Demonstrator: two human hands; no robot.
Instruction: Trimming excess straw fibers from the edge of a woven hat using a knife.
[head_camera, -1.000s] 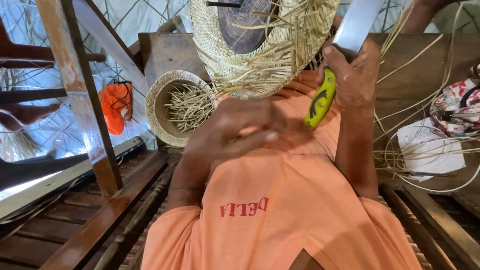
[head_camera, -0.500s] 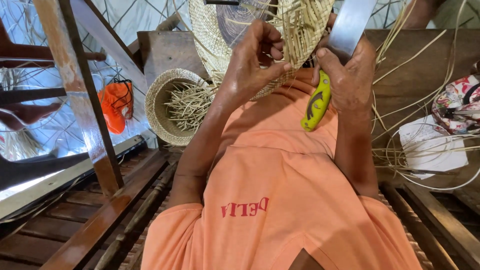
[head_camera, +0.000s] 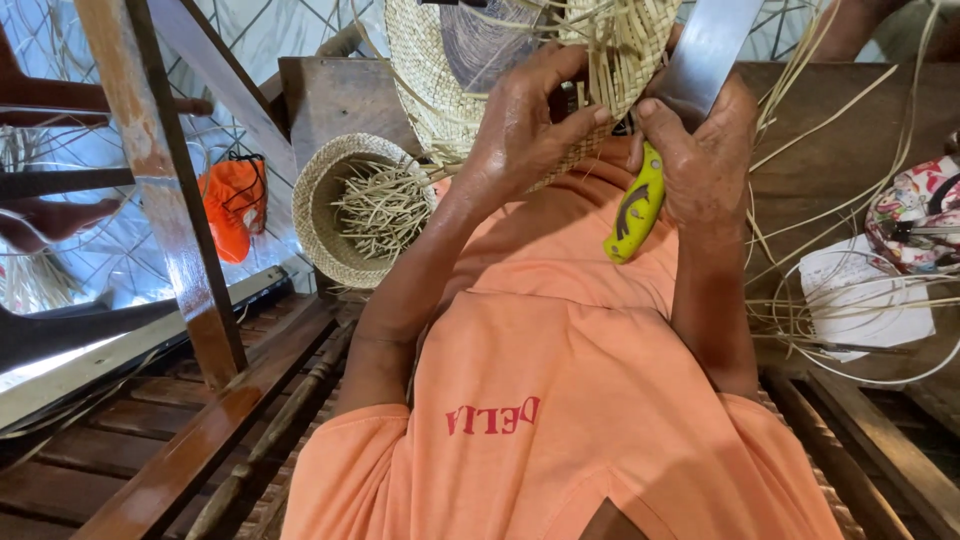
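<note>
A half-woven straw hat (head_camera: 425, 70) sits on a dark round block at the top centre, with loose strands sticking out of its brim. My left hand (head_camera: 525, 125) grips that brim, thumb pressed on the weave. My right hand (head_camera: 705, 155) holds a knife (head_camera: 640, 205) with a yellow-green handle and a broad steel blade pointing up beside the hat's right edge. Both hands are in front of my orange shirt.
A small woven basket (head_camera: 325, 175) of cut straw bits lies left of the hat. Long straw strands (head_camera: 830, 300) and a white paper lie on the wooden bench at right, next to a floral bag (head_camera: 915, 215). A wooden post (head_camera: 165, 190) stands at left, an orange object (head_camera: 235, 205) behind it.
My left hand rose from in front of my shirt to the hat and took hold of its brim. My right hand with the knife stayed almost still.
</note>
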